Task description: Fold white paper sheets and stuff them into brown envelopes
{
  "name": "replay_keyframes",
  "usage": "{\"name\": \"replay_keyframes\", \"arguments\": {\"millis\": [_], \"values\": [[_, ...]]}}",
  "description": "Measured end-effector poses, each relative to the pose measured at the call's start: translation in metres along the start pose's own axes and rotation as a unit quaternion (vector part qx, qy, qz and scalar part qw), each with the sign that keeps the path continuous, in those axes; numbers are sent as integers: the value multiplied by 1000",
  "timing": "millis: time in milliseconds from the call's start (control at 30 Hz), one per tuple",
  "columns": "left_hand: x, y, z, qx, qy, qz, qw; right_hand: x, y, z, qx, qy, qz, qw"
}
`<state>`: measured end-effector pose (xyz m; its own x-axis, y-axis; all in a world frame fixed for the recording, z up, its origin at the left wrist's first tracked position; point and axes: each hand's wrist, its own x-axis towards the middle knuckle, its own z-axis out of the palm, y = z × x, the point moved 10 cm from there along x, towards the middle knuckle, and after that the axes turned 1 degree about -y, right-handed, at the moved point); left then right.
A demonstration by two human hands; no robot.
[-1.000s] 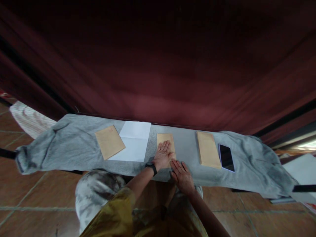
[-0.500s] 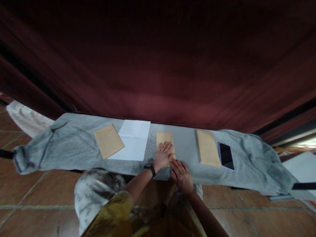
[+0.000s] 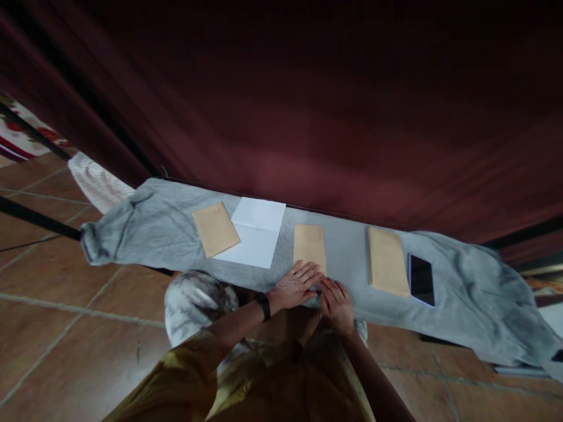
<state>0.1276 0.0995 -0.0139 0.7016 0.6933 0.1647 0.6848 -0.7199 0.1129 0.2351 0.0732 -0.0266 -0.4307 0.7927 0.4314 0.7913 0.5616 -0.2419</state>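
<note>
A brown paper envelope [image 3: 309, 240] lies on the grey cloth in front of me, its near end covered by my hands. My left hand [image 3: 297, 285], with a dark band on the wrist, rests flat across that near end, fingers stretched out. Beside it, my right hand [image 3: 336, 302] touches the envelope's near right corner, fingers extended and lying close together. The fingertips of both hands nearly meet. Neither hand grasps anything that I can see.
The grey cloth [image 3: 162, 234] covers a long, narrow surface. On the left, another brown envelope [image 3: 216, 230] overlaps a creased white sheet [image 3: 259, 234]. To the right are a stack of brown envelopes [image 3: 387, 261] and a phone [image 3: 421, 280]. A dark red curtain [image 3: 281, 146] hangs behind.
My left hand has slid from the middle of the envelope down to its near end, uncovering more of it. My right hand stays by the near corner. The view has shifted and tilted.
</note>
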Motion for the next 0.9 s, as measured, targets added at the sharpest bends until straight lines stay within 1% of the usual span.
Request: {"name": "replay_keyframes", "arguments": {"millis": [100, 167, 367, 567, 700, 800, 900], "values": [[-8, 7, -2, 10, -15, 32, 999, -5, 0, 2, -11, 1, 5, 1000], [-13, 9, -4, 14, -17, 41, 999, -9, -1, 2, -18, 6, 9, 1000], [-21, 10, -10, 4, -21, 47, 999, -19, -2, -1, -31, 24, 28, 999], [-26, 11, -12, 0, -24, 47, 999, -20, -1, -1, -10, 21, 41, 999], [-28, 11, -8, 8, -24, 45, 999, -15, 0, -3, 11, 19, 54, 998], [-28, 10, -4, 16, -26, 44, 999, -5, -3, -3, 29, 18, 60, 998], [-27, 9, -3, 15, -19, 42, 999, 7, -13, 3, 37, -3, 41, 999]]}}
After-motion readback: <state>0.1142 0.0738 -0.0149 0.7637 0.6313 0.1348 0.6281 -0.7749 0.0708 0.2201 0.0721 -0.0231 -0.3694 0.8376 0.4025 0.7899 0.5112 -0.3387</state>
